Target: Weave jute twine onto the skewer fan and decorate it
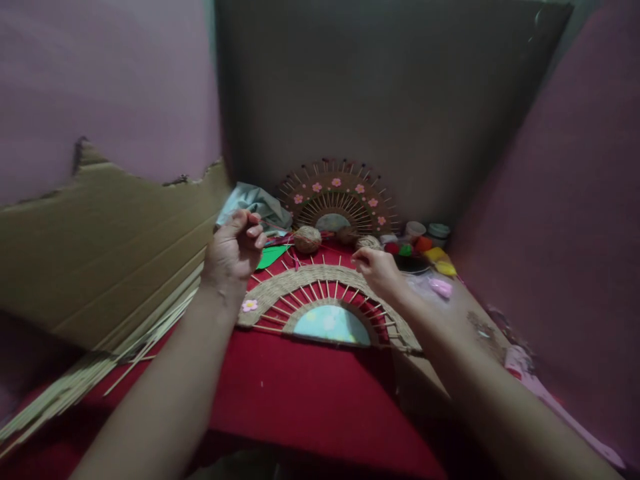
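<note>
A half-round woven fan (330,273) of twine and thin sticks lies on the red cloth, with a pale blue half-circle at its centre and one pink flower (250,305) at its left end. My left hand (235,247) is raised over the fan's left side, its fingers curled closed. Above the right part of the woven band, my right hand (375,267) is closed in a pinch. A faint reddish strand shows between the hands; whether either one grips it is unclear. Behind the fan sit balls of twine (307,239) and a green leaf-shaped piece (273,257).
A finished-looking fan with pink flowers (336,182) stands against the back wall. Thin sticks (95,373) lie left beside a cardboard sheet (125,247). Light blue cloth (257,203) is at back left. Tubs (439,232), coloured lumps and a pink piece (441,288) are at right.
</note>
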A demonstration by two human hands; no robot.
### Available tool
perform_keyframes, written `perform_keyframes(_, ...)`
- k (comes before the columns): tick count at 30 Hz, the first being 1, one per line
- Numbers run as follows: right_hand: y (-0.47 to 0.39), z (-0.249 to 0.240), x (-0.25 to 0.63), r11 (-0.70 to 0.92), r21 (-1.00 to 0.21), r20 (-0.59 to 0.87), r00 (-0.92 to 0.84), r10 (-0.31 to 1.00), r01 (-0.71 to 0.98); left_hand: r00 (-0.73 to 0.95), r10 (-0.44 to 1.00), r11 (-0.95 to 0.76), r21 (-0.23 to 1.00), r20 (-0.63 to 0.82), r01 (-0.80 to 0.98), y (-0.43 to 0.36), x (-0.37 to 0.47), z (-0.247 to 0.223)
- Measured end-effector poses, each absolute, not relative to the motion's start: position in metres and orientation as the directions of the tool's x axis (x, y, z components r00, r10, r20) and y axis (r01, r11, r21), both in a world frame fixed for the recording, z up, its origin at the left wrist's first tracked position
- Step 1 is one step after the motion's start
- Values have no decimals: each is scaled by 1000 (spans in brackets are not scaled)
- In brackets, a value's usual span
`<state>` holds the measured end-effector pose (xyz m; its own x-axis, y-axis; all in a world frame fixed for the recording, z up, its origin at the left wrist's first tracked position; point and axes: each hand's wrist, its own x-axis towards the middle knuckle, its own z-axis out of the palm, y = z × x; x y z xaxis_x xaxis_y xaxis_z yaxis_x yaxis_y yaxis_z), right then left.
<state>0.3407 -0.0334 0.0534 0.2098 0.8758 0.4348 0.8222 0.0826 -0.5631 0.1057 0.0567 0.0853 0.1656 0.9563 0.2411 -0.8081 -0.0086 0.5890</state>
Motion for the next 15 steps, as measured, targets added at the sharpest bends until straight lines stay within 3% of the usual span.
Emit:
perform_keyframes(3, -63, 64, 349, 122, -620, 435, 211, 875, 775, 91, 995, 31, 696, 49, -718, 70, 109, 75)
perform_keyframes(6, -98, 78, 353, 199, -640, 505, 212, 836, 742, 120, 993, 92, 760, -19, -643, 72, 120, 63)
perform_keyframes(12, -174, 72, 343, 207, -339, 659, 74, 748, 918, 326, 943, 217, 873, -72, -436, 57, 164, 56)
perform_keyframes(15, -207, 49, 329, 210, -333, 647, 60, 761, 919, 471, 873, 289, 913, -129, -287, 51, 194, 55)
